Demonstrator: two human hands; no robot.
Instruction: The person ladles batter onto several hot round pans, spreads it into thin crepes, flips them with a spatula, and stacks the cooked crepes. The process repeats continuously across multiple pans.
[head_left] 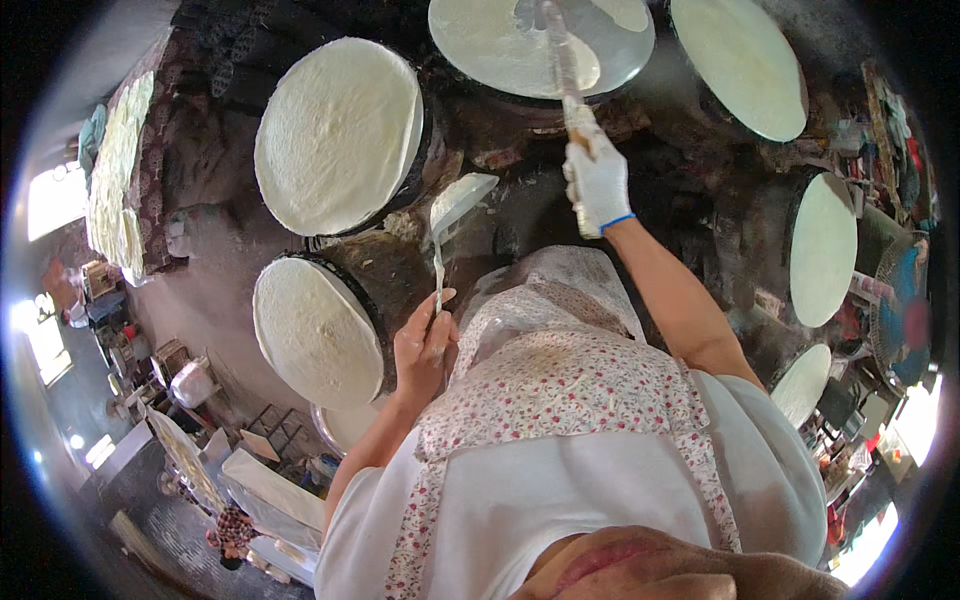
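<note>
My bare left hand (423,350) is closed around the thin handle of a ladle (462,200). Pale batter coats its bowl, which is raised between the griddles. On my right hand (598,182) is a white knit glove with a blue cuff, its fingers wrapped round a long, batter-smeared wooden stick (562,60). The stick reaches over the round griddle (628,58) at the top centre. Pale batter (478,45) covers the left part of that griddle, with patches at its right; grey surface shows between. The stick's far end is hard to make out against the batter.
Several more round griddles bear pale flat sheets: an upper-left sheet (338,135), a lower-left sheet (318,335), an upper-right sheet (742,65) and a right-hand sheet (823,250). Pale sheets (118,190) lie on a raised surface at far left. Shelves and clutter line the right side.
</note>
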